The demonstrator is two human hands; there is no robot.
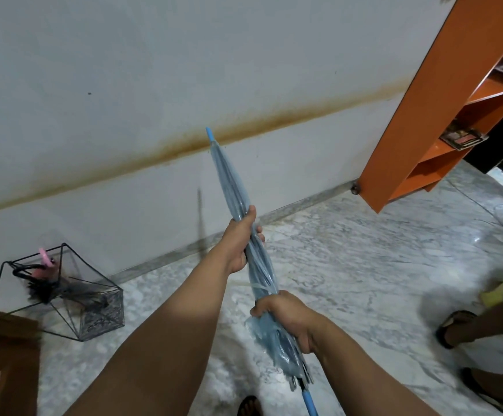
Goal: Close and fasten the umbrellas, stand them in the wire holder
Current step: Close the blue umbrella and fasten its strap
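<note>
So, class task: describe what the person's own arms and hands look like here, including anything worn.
Both forearms are bare to the frame edge: no sleeves, watch, bracelets or gloves show. The left hand and right hand show no rings on their visible parts.

open marble floor [349, 265] between wire holder [61, 295] and orange shelf [424, 115], holder mouth partly filled by dark umbrella [64, 291], another person's sandalled feet [454, 328] at right, brown furniture [4, 361] beside holder
</note>
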